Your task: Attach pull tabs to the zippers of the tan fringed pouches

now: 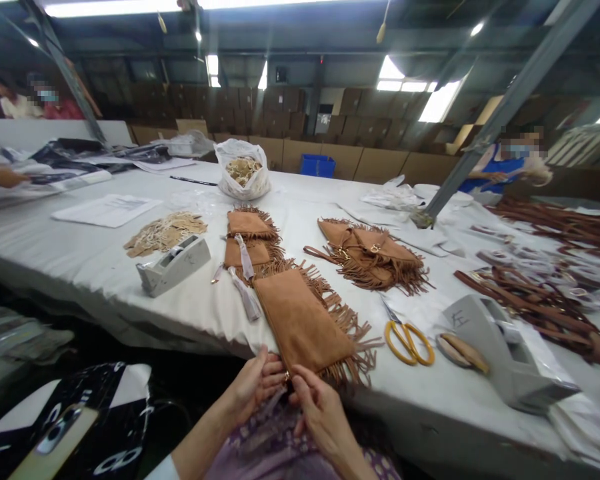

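Matt suede-like fringed pouch (305,320), smooth metal scissor blades (391,308), grey plastic tape dispenser (175,265), wrinkled cloth-like table cover (210,320)

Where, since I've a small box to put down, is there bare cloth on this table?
Bare cloth lies left of the left tape dispenser and in front of the paper sheets; also between the white scrap bag and right-hand fringed pouches. It's crowded at right with brown straps, scissors and another dispenser; the large pouch takes the front middle.

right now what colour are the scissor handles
The scissor handles are mustard yellow; head view.
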`<state>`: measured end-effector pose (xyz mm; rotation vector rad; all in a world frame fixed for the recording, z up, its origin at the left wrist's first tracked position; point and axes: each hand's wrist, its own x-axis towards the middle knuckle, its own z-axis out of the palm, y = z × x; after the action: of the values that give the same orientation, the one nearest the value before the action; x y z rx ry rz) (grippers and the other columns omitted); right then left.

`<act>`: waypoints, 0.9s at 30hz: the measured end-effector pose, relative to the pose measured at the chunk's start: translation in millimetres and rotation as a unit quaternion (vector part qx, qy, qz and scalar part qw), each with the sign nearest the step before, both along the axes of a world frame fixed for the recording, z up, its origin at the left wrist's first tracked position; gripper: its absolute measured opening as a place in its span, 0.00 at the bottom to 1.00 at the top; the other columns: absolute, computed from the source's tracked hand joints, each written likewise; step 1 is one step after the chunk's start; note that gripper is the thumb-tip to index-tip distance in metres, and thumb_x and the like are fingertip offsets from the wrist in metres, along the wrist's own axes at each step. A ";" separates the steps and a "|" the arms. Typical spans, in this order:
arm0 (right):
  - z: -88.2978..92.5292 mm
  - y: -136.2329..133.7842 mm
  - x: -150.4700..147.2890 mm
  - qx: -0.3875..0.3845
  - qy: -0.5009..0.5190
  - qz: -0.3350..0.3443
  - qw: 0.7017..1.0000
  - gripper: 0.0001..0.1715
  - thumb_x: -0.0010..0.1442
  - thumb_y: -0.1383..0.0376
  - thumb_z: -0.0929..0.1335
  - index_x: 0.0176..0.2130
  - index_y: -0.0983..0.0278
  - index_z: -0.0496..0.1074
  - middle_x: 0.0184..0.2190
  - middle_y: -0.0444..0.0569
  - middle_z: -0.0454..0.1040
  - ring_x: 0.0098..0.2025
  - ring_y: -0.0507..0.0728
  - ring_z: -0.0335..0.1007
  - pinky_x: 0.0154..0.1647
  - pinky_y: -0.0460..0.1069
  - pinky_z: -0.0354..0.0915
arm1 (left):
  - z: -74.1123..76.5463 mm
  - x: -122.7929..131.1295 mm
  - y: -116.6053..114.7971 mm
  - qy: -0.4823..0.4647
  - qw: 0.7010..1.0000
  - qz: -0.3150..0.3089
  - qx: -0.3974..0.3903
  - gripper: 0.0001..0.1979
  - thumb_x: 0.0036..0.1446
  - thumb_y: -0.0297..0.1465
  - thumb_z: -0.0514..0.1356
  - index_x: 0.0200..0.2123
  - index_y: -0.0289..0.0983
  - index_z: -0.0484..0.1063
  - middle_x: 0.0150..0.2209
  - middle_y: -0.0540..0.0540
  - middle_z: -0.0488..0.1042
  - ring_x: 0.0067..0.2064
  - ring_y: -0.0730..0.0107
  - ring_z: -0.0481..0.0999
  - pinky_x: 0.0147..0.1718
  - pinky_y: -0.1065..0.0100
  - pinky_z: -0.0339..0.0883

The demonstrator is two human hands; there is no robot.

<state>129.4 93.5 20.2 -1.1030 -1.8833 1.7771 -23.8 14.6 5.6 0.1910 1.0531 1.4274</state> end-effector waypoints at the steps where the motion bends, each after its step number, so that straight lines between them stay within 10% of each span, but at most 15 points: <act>1: 4.6 12.9 9.1 0.086 -0.029 -0.032 0.995 0.33 0.57 0.45 0.63 0.53 0.63 0.69 0.26 0.49 0.76 0.20 0.56 0.71 0.20 0.49 0.64 | 2.1 0.3 5.2 0.009 1.000 -0.001 0.004 0.27 0.57 0.52 0.53 0.39 0.32 0.71 0.44 0.34 0.77 0.40 0.64 0.79 0.40 0.67 0.70; 5: 16.3 81.3 47.9 0.340 -0.096 -0.173 0.919 0.29 0.59 0.47 0.60 0.46 0.64 0.73 0.41 0.57 0.77 0.39 0.63 0.74 0.40 0.55 0.68 | 9.2 0.2 14.5 0.030 0.999 0.012 -0.001 0.25 0.55 0.50 0.58 0.41 0.33 0.69 0.45 0.32 0.76 0.42 0.61 0.79 0.42 0.65 0.70; 10: -3.5 140.5 72.7 0.515 -0.112 -0.151 0.836 0.26 0.62 0.50 0.57 0.42 0.64 0.73 0.39 0.58 0.75 0.43 0.64 0.70 0.46 0.58 0.65 | 12.5 -0.5 32.4 0.029 0.999 0.012 0.027 0.25 0.55 0.49 0.59 0.45 0.34 0.66 0.43 0.35 0.77 0.31 0.69 0.79 0.30 0.71 0.70; 14: -31.8 146.5 76.7 0.573 -0.149 -0.089 0.801 0.22 0.65 0.58 0.56 0.39 0.64 0.74 0.39 0.59 0.75 0.44 0.62 0.68 0.48 0.57 0.63 | 11.0 1.7 53.5 0.095 0.994 -0.005 0.051 0.27 0.48 0.43 0.67 0.46 0.33 0.66 0.37 0.41 0.78 0.26 0.73 0.76 0.26 0.74 0.68; 20: -51.8 148.7 80.8 0.627 -0.188 -0.136 0.744 0.25 0.66 0.56 0.56 0.40 0.68 0.73 0.43 0.61 0.72 0.46 0.63 0.66 0.48 0.58 0.63 | 6.4 12.5 88.9 0.156 0.986 0.029 0.058 0.36 0.40 0.38 0.72 0.51 0.36 0.62 0.50 0.36 0.74 0.48 0.51 0.75 0.44 0.59 0.71; 27: -72.9 174.1 101.8 0.743 -0.125 -0.072 0.654 0.20 0.65 0.64 0.56 0.40 0.63 0.75 0.40 0.56 0.75 0.44 0.61 0.68 0.47 0.54 0.63 | 16.7 9.8 115.5 0.210 0.965 0.114 0.108 0.32 0.46 0.36 0.66 0.54 0.35 0.63 0.51 0.37 0.73 0.55 0.50 0.69 0.55 0.59 0.62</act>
<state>231.2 267.6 -52.7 -0.6652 -2.2910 -0.3706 -14.0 130.1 22.3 0.5648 1.2910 1.7586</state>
